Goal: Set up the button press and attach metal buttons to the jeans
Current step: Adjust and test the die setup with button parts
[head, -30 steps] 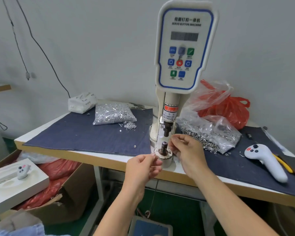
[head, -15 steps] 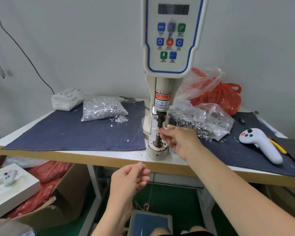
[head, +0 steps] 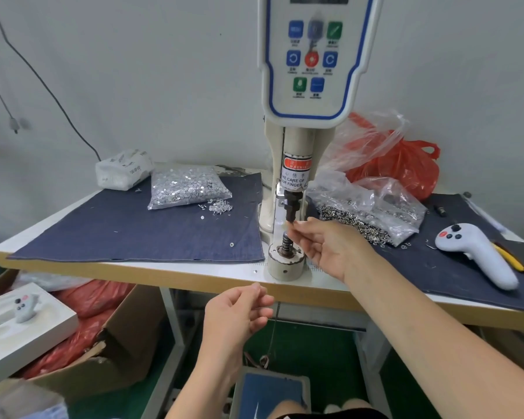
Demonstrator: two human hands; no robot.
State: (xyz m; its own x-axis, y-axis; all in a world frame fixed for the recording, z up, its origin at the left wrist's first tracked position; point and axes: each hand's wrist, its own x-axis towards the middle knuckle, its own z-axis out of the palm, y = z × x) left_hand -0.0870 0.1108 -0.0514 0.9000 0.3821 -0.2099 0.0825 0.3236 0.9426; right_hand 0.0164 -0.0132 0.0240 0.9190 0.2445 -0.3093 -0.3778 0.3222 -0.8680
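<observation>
Press [head: 297,189] stands mid-table; right hand [head: 324,246] has come up from the lower die [head: 286,246] to the upper punch [head: 291,207], fingertips pinched there, on what I cannot tell, so setup looks ongoing. Left hand [head: 239,313] dropped below the press, loosely curled, holding nothing. Left of press rivet bag [head: 188,187], right of it button bag [head: 372,210] and controller [head: 475,252]; nothing blocks the die

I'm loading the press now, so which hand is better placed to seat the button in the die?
Probably the right hand: its fingertips are at the upper die. The left hand hangs below the table edge.
</observation>
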